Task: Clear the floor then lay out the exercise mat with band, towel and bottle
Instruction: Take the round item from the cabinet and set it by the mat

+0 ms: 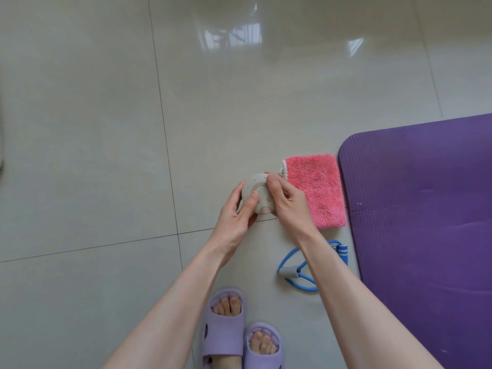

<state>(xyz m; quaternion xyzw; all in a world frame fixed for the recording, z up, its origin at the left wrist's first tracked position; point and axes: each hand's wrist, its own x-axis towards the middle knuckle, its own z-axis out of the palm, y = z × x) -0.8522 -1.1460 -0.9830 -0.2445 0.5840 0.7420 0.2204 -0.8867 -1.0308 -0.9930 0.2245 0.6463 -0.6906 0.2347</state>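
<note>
From my station I count two grips near the middle of the frame, the left grip and the right grip. Between them there is one bottle, seen from its round cream top. I count one pink towel just right of centre and one purple mat on the right side. One blue band shows at lower centre, with a single grey handle in sight; an arm covers part of it. At the bottom edge I count two lilac slippers, the left slipper and the right slipper.
</note>
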